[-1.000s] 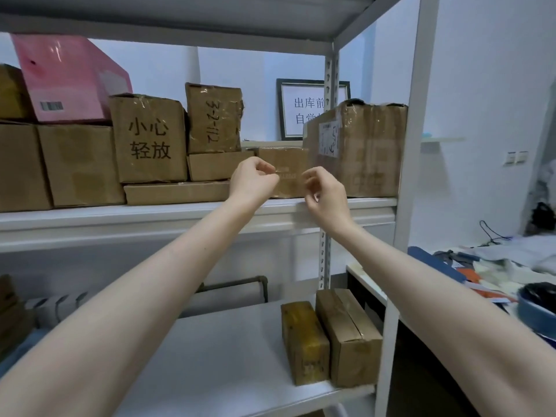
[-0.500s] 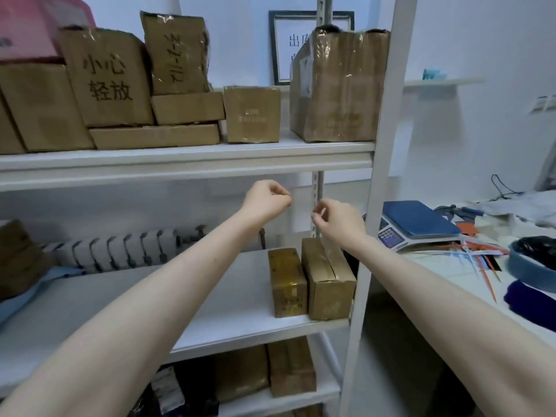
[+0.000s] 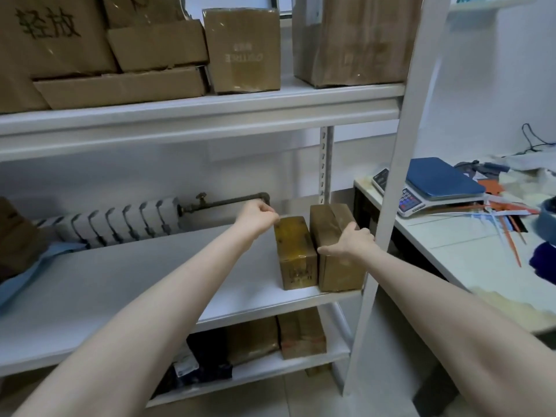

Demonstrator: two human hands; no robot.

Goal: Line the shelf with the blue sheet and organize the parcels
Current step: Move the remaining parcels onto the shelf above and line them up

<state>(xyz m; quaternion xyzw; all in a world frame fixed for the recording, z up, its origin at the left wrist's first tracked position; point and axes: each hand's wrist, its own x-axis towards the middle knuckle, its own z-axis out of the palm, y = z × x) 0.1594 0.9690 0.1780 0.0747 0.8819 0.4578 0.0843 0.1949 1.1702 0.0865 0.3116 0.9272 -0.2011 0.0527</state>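
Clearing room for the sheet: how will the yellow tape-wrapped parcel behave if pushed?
The yellow tape-wrapped parcel looks glossy, so it probably slides easily on the smooth shelf. Lying long and low, it seems unlikely to tip. Crisp edges suggest stiffness.

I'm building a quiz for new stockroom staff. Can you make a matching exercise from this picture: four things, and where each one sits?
Things: 1 scale; 2 blue sheet; 3 radiator; 4 yellowish box.
Places: A behind the middle shelf; B left end of the middle shelf; C on the table at the right; D right end of the middle shelf, beside the brown box.
Pairs: 1-C; 2-B; 3-A; 4-D.
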